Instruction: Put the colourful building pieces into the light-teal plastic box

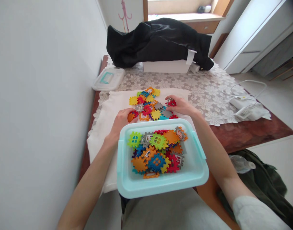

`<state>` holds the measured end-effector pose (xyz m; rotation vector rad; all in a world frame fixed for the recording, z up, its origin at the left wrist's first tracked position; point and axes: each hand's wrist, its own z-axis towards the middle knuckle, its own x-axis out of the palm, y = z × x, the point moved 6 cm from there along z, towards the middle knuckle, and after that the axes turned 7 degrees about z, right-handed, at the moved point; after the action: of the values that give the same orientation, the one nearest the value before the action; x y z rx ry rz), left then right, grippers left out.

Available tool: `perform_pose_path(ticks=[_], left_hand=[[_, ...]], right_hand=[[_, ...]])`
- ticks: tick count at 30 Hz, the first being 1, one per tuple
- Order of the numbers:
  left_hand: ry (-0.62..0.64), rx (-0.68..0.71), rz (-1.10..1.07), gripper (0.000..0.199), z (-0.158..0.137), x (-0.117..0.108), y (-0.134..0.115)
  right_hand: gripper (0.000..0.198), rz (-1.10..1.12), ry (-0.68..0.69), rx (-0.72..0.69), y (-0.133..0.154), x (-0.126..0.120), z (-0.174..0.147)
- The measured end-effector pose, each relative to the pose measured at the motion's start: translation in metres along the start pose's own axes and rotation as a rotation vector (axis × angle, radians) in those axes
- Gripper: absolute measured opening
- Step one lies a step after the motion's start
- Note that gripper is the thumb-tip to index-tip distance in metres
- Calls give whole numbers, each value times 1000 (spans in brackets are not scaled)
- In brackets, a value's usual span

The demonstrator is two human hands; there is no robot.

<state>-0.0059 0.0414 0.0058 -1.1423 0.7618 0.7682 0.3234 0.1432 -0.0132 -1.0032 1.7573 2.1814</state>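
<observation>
A heap of colourful interlocking plastic building tiles (156,114) lies on a white cloth. At the heap's left edge, my left hand (122,121) has its fingers and thumb closed around an orange tile (131,117), with red pieces beside it. On the opposite side, my right hand (181,105) grips a red tile (171,103) together with a grey one; its palm side is hidden. Closer to my body, between my forearms, stands a light-blue plastic bin (134,188) holding more such tiles (157,161), several with window lattices.
A clear lid with a turquoise handle (108,79) lies at the far left by the wall. Black fabric (158,41) covers a white box (167,67) at the back. To the right are a white packet and cable (249,108). Dark clothing (261,179) lies below, right.
</observation>
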Motion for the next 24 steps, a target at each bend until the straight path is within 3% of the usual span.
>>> perform_pose_path(ticks=[8,16,24], left_hand=[[-23,34,26,55,4,-1,1],[53,3,292,56,5,3,19],[-1,-72,187,40,5,-5,17]], right_hand=[[74,120,7,0,-6,-2,1],[32,80,-155,71,-18,-3,14],[28,140,-340,44,-25,0,18]])
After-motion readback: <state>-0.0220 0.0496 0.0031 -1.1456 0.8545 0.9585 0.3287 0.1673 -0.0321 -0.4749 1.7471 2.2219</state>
